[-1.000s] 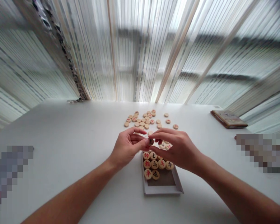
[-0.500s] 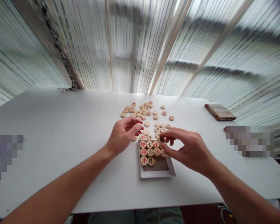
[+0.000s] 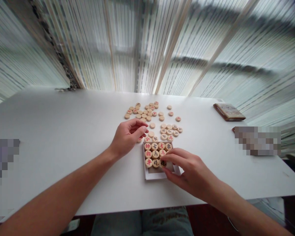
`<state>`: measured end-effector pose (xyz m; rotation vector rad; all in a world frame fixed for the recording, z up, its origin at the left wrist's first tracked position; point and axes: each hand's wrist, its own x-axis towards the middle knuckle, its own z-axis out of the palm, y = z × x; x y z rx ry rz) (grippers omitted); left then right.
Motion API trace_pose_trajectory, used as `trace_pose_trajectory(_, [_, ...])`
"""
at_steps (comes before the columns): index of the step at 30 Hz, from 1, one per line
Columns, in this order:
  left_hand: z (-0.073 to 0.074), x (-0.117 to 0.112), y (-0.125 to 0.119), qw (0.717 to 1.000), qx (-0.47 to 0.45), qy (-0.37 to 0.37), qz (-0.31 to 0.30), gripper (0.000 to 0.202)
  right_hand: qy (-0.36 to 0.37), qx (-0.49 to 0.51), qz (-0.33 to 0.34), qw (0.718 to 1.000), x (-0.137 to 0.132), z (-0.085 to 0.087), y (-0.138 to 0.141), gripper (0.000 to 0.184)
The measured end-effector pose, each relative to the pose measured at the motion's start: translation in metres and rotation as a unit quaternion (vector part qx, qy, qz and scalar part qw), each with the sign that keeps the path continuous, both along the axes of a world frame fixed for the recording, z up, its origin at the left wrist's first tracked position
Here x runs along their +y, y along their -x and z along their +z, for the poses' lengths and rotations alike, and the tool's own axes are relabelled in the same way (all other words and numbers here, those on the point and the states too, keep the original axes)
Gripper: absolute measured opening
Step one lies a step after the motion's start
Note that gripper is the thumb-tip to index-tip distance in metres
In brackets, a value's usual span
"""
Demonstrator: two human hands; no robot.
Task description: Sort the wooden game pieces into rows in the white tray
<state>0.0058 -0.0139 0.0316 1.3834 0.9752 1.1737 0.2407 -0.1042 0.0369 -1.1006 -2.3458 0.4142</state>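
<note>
In the head view, my right hand pinches a black-marked Chinese chess piece between thumb and fingertips. That piece is in the third row of a shallow white box, beside another black piece. Rows of round wooden pieces with red or black characters fill the box's upper part; my fingers hide some at the right. My left hand hovers left of the box, fingers loosely curved and apart from the thumb, with no piece visible in it. Just beyond its fingertips lies a blank-side-up piece.
Loose pieces are scattered on the white table beyond the box, some face up. A brown-edged box-like object lies at the right, near a pixelated item. Striped curtains hang behind the table's far edge.
My right hand has moved down and toward me, carrying the black piece from above the box's upper right into its third row. My left hand has stayed almost still.
</note>
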Motion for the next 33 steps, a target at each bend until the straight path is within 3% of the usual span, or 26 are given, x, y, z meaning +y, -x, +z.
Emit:
trace_pose_trajectory(7, [-0.003,0.001,0.000,1.000,0.001,0.015,-0.002,0.020,0.004,-0.025,-0.003,1.000,-0.001,-0.007,0.008,0.009])
trace_pose_trajectory(33, [-0.002,0.001,-0.001,1.000,0.003,0.007,-0.005,0.019,-0.028,-0.061,-0.012,0.998,-0.003,-0.010,0.013,0.017])
